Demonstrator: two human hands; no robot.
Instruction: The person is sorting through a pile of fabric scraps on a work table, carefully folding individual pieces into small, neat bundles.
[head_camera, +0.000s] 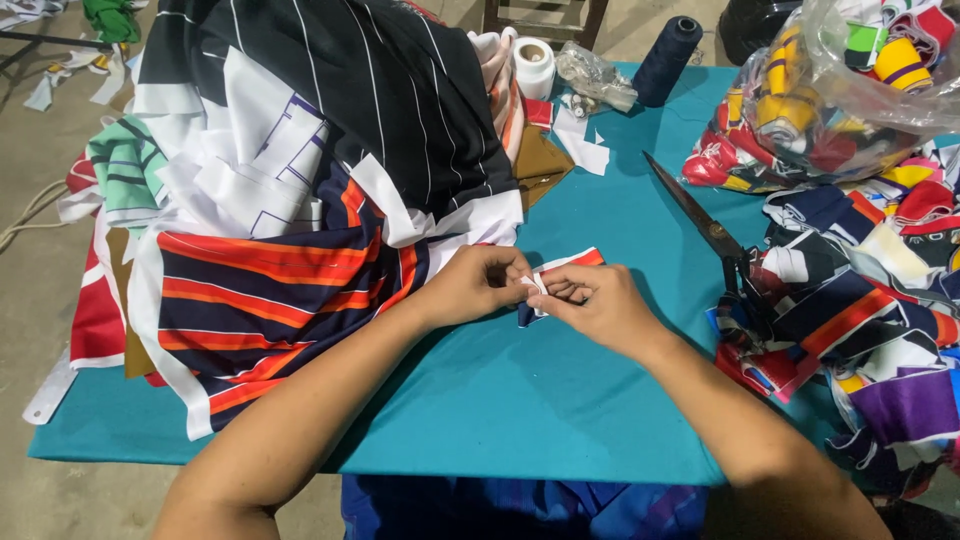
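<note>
Both my hands meet at the middle of the teal-covered table (520, 400). My left hand (478, 283) and my right hand (590, 303) pinch a small fabric strip (566, 264), white with red and navy, folded between the fingertips. Its far end lies on the cloth toward the upper right. A heap of striped fabric pieces (300, 180) in black, white, navy and orange lies just left of my left hand.
Large black scissors (700, 225) lie open to the right. Beyond them is a pile of coloured fabric scraps (870, 290) and a clear plastic bag of rolled trims (830, 90). A dark thread cone (667, 55), a white tape roll (534, 62) and a brown scrap (540, 160) sit at the back.
</note>
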